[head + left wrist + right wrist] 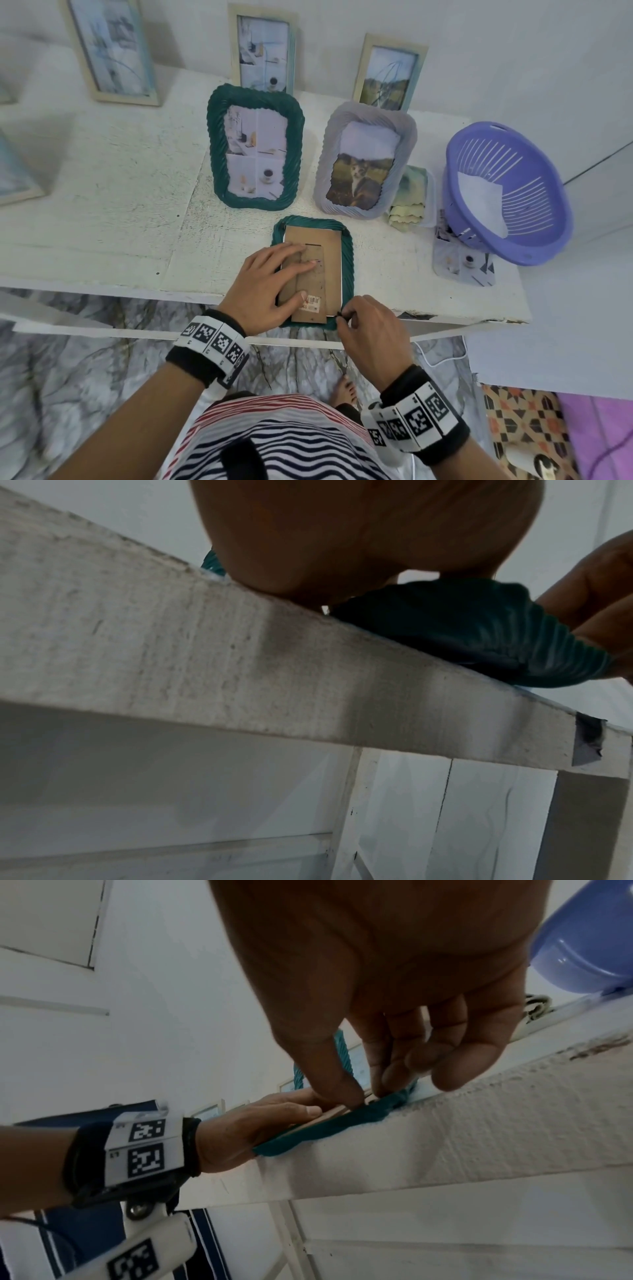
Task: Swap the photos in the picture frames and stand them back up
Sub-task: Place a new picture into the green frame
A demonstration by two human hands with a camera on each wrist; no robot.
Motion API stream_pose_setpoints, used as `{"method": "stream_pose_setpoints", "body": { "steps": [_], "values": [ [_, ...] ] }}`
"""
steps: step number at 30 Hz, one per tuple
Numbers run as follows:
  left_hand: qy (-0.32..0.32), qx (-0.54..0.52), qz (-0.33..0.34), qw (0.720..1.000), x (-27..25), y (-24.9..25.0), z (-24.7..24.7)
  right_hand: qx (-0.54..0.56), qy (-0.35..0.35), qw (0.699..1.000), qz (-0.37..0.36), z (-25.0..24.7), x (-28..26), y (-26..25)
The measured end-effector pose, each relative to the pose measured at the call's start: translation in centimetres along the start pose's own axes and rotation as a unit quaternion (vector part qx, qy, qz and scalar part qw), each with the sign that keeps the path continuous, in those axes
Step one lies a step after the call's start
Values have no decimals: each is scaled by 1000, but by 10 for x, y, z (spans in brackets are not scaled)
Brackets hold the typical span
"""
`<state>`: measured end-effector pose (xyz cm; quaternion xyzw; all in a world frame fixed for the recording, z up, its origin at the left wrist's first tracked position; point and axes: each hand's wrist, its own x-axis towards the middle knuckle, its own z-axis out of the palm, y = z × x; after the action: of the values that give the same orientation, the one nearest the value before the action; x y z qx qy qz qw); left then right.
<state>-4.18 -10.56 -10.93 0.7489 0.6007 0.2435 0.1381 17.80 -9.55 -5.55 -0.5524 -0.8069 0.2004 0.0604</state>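
Note:
A teal frame (347, 260) lies face down at the table's front edge, its brown cardboard back (329, 260) facing up. My left hand (291, 277) lies flat on that back with straight fingers, pressing it down. My right hand (342, 317) pinches a small dark tab at the frame's near right corner; the right wrist view shows thumb and forefinger of the right hand (368, 1096) meeting on the teal frame (325, 1123). Behind stand a second teal frame (255, 147) with a collage photo and a pale lavender frame (364, 161) with a cat photo. A loose photo (462, 263) lies to the right.
A purple slotted basket (507, 192) leans at the right end of the white table (102, 205), with a folded green cloth (411, 198) beside it. Three light wooden frames (263, 51) stand along the back wall. The lying frame slightly overhangs the table edge (240, 656).

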Motion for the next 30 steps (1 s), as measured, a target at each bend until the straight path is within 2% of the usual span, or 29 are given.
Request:
{"method": "stream_pose_setpoints", "body": {
  "steps": [4,6,8,10,12,15,17,20,27,30],
  "values": [
    [-12,-11,3,1000,0,-1,-1,-20,73,994,-84,-1,2,-4],
    [-18,-24,1,1000,1,-1,-2,-25,65,987,-144,1,5,-7],
    [-15,-70,-11,997,1,0,-6,-33,42,984,-171,3,7,-9],
    [14,-114,-30,993,-3,-1,-15,-40,28,984,-168,6,9,-8],
    [51,-107,-60,991,-11,-2,-25,-39,22,986,-163,7,9,-7],
    [19,-70,-121,990,-30,4,-39,-28,28,984,-172,10,9,-5],
    [-16,-45,-126,991,-43,10,-41,-25,31,984,-176,11,9,-4],
    [-14,-25,-130,991,-51,19,-39,-19,34,984,-173,12,11,-3],
    [0,-154,-174,973,-47,21,-30,-21,52,983,-172,16,11,-2],
    [3,-165,-175,971,-48,18,-31,-19,54,983,-174,18,11,0]
  ]
}}
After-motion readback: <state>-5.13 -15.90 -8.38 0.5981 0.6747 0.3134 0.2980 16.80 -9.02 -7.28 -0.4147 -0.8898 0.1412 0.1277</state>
